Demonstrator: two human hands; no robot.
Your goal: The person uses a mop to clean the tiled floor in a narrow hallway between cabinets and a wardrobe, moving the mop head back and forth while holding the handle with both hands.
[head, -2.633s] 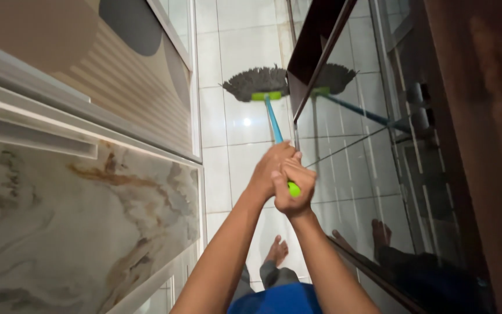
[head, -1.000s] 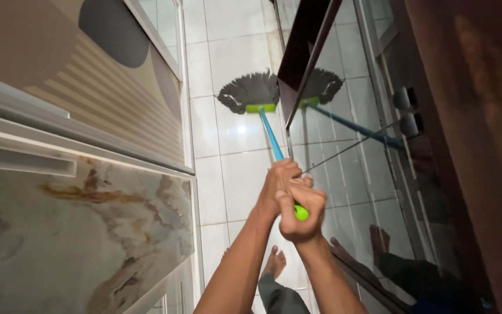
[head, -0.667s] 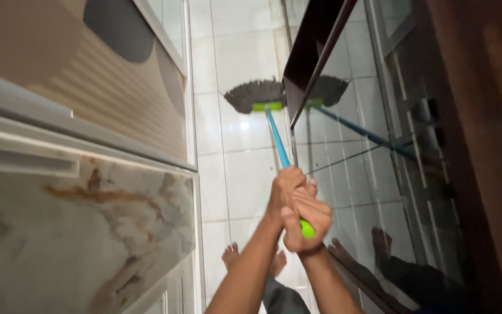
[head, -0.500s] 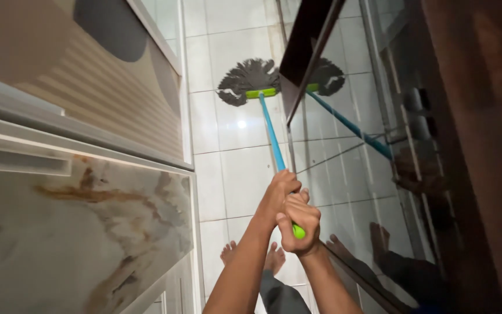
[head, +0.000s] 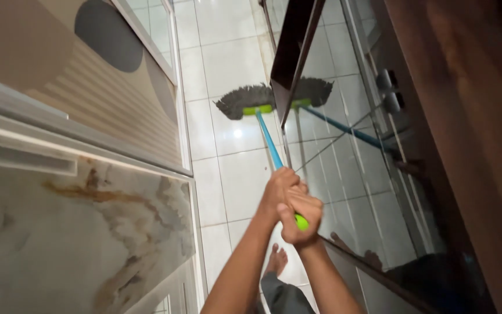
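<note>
Hands stacked: my left hand (head: 278, 187) and right hand (head: 298, 216) both clenched the blue, green-tipped mop handle (head: 267, 140). Its grey string mop head (head: 245, 100) lay on white floor tiles (head: 233, 174) beside a dark glass door (head: 350, 145).

A blue handle (head: 268, 139) with a green end (head: 301, 221) was seen on the mop, whose grey head (head: 244, 100) sat on a green bar. White floor tiles (head: 233, 64) were shown; cream marbling with brown veins patterned the counter (head: 82, 232).

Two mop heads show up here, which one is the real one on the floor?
The left grey mop head, joined to the blue handle that both hands grip. The one right of the dark frame edge is only its reflection in the glass.
</note>
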